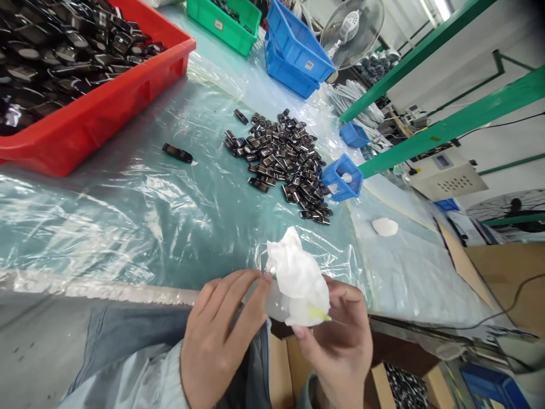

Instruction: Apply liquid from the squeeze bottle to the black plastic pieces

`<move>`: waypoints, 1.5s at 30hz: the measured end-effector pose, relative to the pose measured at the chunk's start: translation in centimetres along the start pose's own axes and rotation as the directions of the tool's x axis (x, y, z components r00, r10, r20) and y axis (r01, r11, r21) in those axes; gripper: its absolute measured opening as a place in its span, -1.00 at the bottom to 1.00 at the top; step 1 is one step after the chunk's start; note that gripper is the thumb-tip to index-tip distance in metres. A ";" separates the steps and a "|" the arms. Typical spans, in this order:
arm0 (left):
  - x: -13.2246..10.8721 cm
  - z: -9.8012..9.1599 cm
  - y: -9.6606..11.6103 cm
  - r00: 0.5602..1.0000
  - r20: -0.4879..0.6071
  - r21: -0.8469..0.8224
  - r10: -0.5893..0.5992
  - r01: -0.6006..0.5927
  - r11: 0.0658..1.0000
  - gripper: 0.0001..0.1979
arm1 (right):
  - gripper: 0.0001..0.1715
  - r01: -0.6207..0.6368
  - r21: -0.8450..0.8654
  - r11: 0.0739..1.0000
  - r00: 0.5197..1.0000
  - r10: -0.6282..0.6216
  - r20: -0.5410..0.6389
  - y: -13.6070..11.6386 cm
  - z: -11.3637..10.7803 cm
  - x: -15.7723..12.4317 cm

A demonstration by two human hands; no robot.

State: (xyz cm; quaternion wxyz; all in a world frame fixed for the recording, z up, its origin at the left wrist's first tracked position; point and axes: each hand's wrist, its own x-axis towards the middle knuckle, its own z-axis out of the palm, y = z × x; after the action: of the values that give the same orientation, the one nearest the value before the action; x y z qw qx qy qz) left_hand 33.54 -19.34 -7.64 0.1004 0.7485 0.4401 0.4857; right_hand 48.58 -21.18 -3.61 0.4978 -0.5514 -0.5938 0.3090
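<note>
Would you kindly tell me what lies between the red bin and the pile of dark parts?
In the head view, one loose part lies there on the table, apart from both red bin and pile; a second part lies near the pile's edge.

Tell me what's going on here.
A crumpled white wad is being handled: the person's right-hand grip holds it, while the left-hand grip has fingertips at its left side. Beyond, small dark pieces lie in a loose pile on the plastic-covered table. One piece lies nearer the red bin, which is heaped with dark glossy pieces.
</note>
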 end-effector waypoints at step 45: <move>1.0 1.0 -0.2 0.999 0.013 -0.096 -0.030 0.031 0.995 -0.73 | -0.68 -0.226 0.337 0.914 0.918 0.315 -0.239 1.4 0.3 0.4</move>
State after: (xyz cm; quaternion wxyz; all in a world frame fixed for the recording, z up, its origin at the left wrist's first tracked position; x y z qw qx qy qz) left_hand 34.34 -18.22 -7.65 0.1462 0.7389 0.4269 0.5004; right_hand 48.82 -20.45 -4.88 0.6093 -0.5854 -0.3775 0.3789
